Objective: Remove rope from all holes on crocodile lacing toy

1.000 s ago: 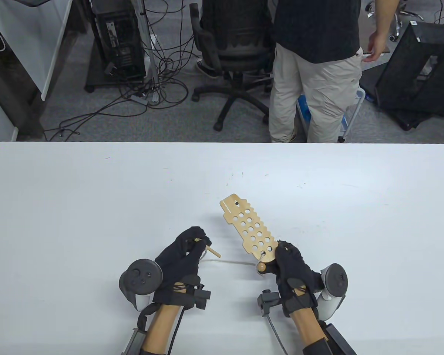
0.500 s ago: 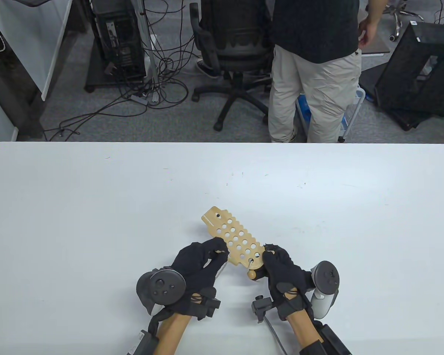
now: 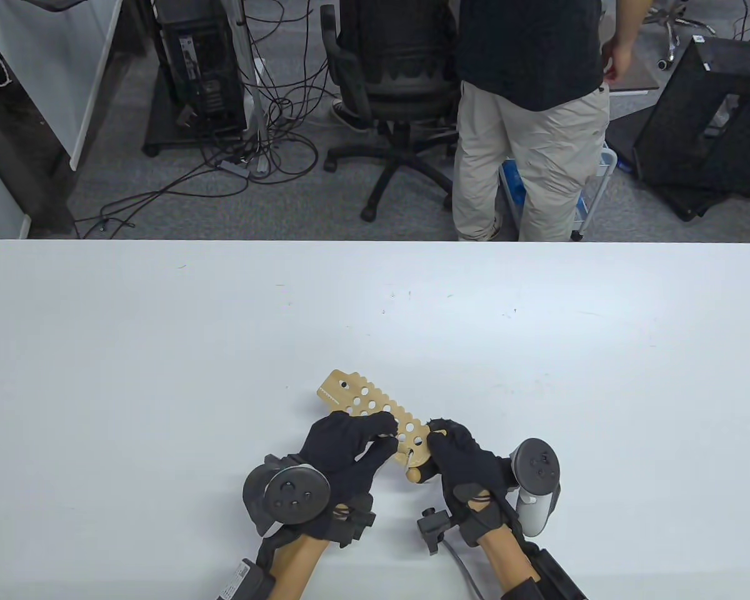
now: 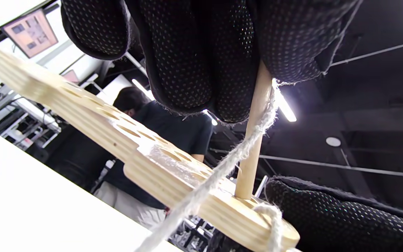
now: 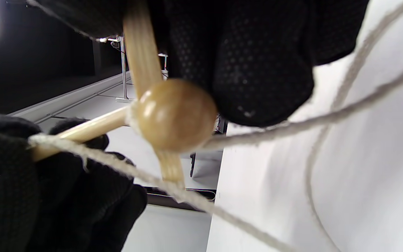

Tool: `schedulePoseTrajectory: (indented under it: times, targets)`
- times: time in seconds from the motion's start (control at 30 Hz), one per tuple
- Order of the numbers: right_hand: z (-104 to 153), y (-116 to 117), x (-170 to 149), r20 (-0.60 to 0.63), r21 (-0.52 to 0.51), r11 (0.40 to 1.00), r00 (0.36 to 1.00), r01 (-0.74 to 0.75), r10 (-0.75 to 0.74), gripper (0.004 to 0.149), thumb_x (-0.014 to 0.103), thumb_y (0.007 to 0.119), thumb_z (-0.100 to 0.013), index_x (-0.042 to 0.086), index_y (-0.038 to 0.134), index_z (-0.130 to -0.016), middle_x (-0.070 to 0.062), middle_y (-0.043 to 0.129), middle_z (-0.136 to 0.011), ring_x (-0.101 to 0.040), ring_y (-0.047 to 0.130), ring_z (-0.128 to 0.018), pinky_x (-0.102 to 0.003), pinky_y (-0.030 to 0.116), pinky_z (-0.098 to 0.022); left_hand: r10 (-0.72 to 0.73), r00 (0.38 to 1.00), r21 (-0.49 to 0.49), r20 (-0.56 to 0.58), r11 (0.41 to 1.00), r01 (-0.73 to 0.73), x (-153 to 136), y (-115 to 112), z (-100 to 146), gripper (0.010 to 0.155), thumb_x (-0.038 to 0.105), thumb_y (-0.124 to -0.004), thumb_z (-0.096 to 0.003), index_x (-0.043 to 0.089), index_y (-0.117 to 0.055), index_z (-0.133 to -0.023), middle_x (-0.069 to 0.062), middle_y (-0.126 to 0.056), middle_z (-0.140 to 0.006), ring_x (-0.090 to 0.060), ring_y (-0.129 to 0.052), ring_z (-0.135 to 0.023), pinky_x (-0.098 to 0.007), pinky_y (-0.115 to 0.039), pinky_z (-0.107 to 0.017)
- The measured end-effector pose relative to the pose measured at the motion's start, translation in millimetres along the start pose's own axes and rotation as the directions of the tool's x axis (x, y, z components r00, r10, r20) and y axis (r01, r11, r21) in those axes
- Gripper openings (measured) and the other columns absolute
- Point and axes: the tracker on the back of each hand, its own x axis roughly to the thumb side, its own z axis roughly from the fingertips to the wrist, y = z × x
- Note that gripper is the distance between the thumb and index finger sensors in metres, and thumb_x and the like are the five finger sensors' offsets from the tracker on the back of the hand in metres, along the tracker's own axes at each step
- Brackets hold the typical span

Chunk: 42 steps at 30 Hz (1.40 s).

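The wooden crocodile board (image 3: 362,400) with several round holes is held tilted above the table near its front edge. My right hand (image 3: 453,453) grips its near end, where a wooden bead (image 3: 414,473) hangs below. My left hand (image 3: 356,440) pinches the wooden needle stick (image 4: 255,133), whose tip stands in a hole near that end of the board (image 4: 93,119). The pale rope (image 4: 208,182) runs from the stick down past the board's edge. In the right wrist view the bead (image 5: 173,113) sits under my fingers with the rope (image 5: 327,119) trailing over the table.
A person in light trousers (image 3: 528,125) stands beyond the table's far edge beside a black office chair (image 3: 394,81). Cables and computer towers lie on the floor at the back left. The white table (image 3: 162,350) stretches wide on both sides.
Both hands drew together and toward me. The board swung left and nearer. My left hand brought the stick from the table's left side to a hole at the board's near end.
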Motion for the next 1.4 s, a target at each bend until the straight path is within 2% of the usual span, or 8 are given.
schedulePoseTrajectory:
  times: [0.43,0.57,0.73,1.0,1.13,1.23,1.27,1.4]
  targets:
    - [1,2,0,-0.025,0.018,1.0,1.0,-0.013,0.013,0.048,0.033,0.073,-0.045,0.002,0.066,-0.081,-0.019,0.093,-0.064,-0.038,0.1,-0.041,-0.063,0.073,-0.047,-0.163,0.977,-0.036,0.14,0.985,0.17,20,-4,1,0.042,0.041,-0.089,-0.0437,0.042,-0.088,-0.086,0.006,-0.105,-0.074,-0.015,-0.101,-0.064,-0.057,-0.074,-0.066]
    - [1,4,-3,-0.069,0.036,0.997,0.996,0.064,-0.061,0.048,0.032,0.072,-0.045,0.003,0.065,-0.082,-0.023,0.089,-0.071,-0.036,0.102,-0.038,-0.062,0.076,-0.045,-0.259,0.939,-0.037,0.228,0.961,0.274,32,-7,2,0.041,0.039,-0.091,-0.0431,0.042,-0.089,-0.084,0.006,-0.104,-0.075,-0.015,-0.101,-0.065,-0.057,-0.073,-0.066]
    - [2,3,-5,-0.093,0.022,0.995,0.991,0.095,-0.093,0.047,0.032,0.072,-0.045,0.003,0.065,-0.082,-0.025,0.088,-0.073,-0.035,0.102,-0.036,-0.061,0.077,-0.044,-0.27,0.928,-0.062,0.255,0.954,0.295,37,-11,3,0.041,0.038,-0.089,-0.0436,0.043,-0.09,-0.085,0.006,-0.102,-0.079,-0.017,-0.098,-0.071,-0.059,-0.07,-0.068]
    - [2,4,-2,-0.077,0.044,0.99,0.988,0.136,-0.133,0.047,0.033,0.072,-0.045,0.005,0.065,-0.082,-0.026,0.08,-0.082,-0.034,0.103,-0.038,-0.06,0.077,-0.044,-0.265,0.928,-0.074,0.26,0.953,0.293,36,-13,3,0.041,0.038,-0.088,-0.0439,0.041,-0.091,-0.085,0.005,-0.101,-0.08,-0.018,-0.097,-0.072,-0.061,-0.069,-0.068]
    - [2,5,-1,-0.085,0.057,0.981,0.98,0.184,-0.179,0.047,0.033,0.072,-0.046,0.005,0.065,-0.083,-0.025,0.081,-0.082,-0.034,0.104,-0.037,-0.06,0.078,-0.044,-0.303,0.915,-0.113,0.266,0.933,0.342,35,-18,3,0.042,0.038,-0.088,-0.0436,0.04,-0.092,-0.085,0.0,-0.089,-0.096,-0.023,-0.084,-0.088,-0.066,-0.06,-0.071]
    - [2,4,-1,-0.088,0.043,0.977,0.975,0.21,-0.205,0.047,0.033,0.073,-0.046,0.005,0.066,-0.082,-0.025,0.081,-0.081,-0.034,0.104,-0.037,-0.06,0.078,-0.044,-0.311,0.914,-0.137,0.259,0.925,0.354,33,-18,3,0.047,0.038,-0.086,-0.044,0.04,-0.087,-0.091,-0.003,-0.08,-0.106,-0.027,-0.073,-0.097,-0.07,-0.053,-0.073]
    - [2,3,-1,-0.088,0.041,0.977,0.974,0.211,-0.207,0.047,0.033,0.073,-0.045,0.005,0.066,-0.082,-0.025,0.082,-0.08,-0.033,0.104,-0.037,-0.06,0.078,-0.044,-0.311,0.918,-0.13,0.247,0.928,0.349,31,-16,2,0.048,0.044,-0.082,-0.0458,0.039,-0.085,-0.094,-0.003,-0.079,-0.107,-0.027,-0.072,-0.098,-0.07,-0.052,-0.073]
    - [1,-2,3,-0.076,0.041,0.978,0.976,0.205,-0.202,0.047,0.033,0.073,-0.045,0.004,0.066,-0.082,-0.025,0.084,-0.078,-0.033,0.104,-0.035,-0.06,0.078,-0.044,-0.283,0.953,-0.068,0.107,0.954,0.291,16,2,-3,0.052,0.045,-0.077,-0.0479,0.034,-0.081,-0.098,-0.004,-0.075,-0.109,-0.029,-0.068,-0.1,-0.07,-0.051,-0.073]
